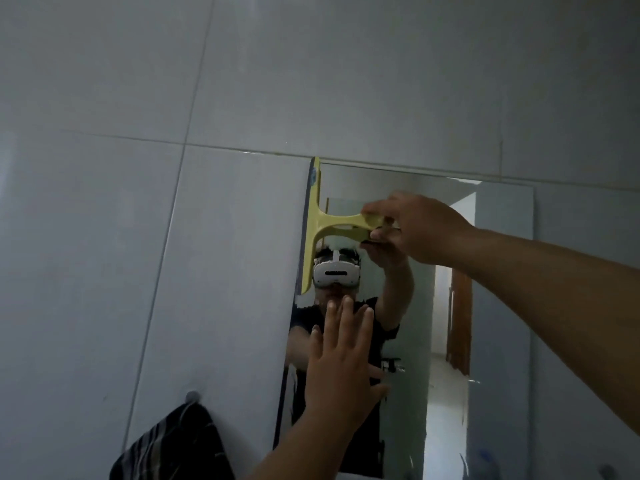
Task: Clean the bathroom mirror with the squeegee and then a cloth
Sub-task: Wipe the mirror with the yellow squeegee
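A rectangular mirror [498, 306] hangs on the tiled wall. My right hand [419, 226] grips the handle of a yellow squeegee [332, 225]. Its blade stands vertical against the mirror's upper left edge. My left hand [341, 355] lies flat on the glass lower down, fingers spread and empty. A dark striped cloth [176, 445] hangs from a hook on the wall, left of the mirror and below it.
Grey wall tiles [138, 237] surround the mirror. The glass reflects a person with a headset, a tap fitting and a bright doorway with a wooden door.
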